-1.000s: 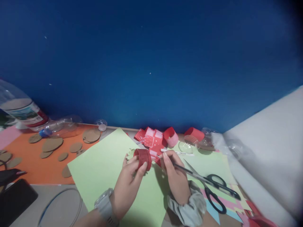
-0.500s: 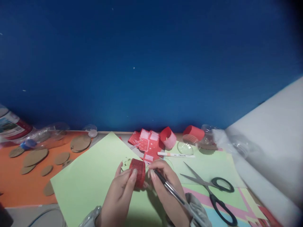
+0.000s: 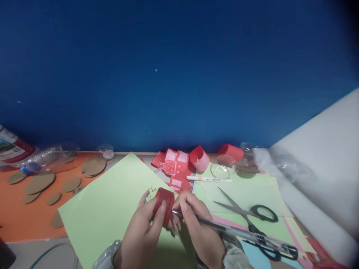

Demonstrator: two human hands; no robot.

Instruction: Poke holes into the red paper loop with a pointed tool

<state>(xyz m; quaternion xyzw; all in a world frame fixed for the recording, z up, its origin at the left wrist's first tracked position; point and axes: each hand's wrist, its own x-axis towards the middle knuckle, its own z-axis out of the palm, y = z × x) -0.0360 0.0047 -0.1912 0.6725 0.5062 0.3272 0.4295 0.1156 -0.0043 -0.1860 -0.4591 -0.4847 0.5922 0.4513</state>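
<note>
The table (image 3: 25, 251) is backed by a blue wall (image 3: 179, 74). Above a green sheet (image 3: 98, 209), near its right edge, a red ring (image 3: 167, 195) is gripped in the left hand (image 3: 143, 224), apparently for steadiness. A pen (image 3: 232, 229) is grasped near its tip by the right hand (image 3: 200, 228), presumably for control. The ring is short, dark and finely lined.

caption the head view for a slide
Left hand holding a red paper ring, right hand a clear-barreled pen, above green paper.
</note>
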